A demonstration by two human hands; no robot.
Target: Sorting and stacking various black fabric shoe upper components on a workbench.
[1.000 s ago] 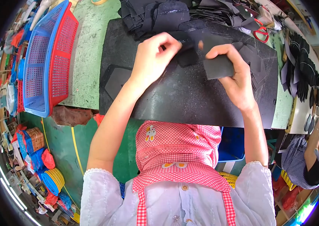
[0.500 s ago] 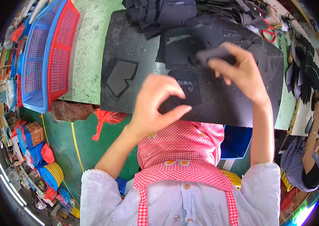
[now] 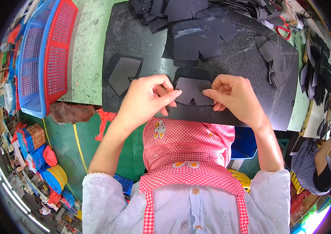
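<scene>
A small dark grey notched piece of sheet material [image 3: 194, 89] lies over a black piece [image 3: 190, 72] near the front of the dark board [image 3: 235, 113]. My left hand [image 3: 149, 95] pinches its left edge between thumb and fingers. At the opposite edge, my right hand [image 3: 235, 93] grips it the same way, thumb on top. The V-shaped notch faces me. To the left, a similar grey piece [image 3: 123, 72] rests on a larger black one. Beyond my hands, black notched pieces [image 3: 192, 43] overlap, and a fanned pile of grey pieces [image 3: 274, 62] sits at the right.
Stacks of black pieces [image 3: 185, 9] line the board's far edge, with red-handled scissors [image 3: 284, 31] at the far right. Red and blue plastic baskets [image 3: 58, 54] stand on the green table at left. Another person's arm [image 3: 325, 152] shows at right.
My right hand has brought the grey piece down and left, onto the black piece in front of me. My left hand has closed on its other edge.
</scene>
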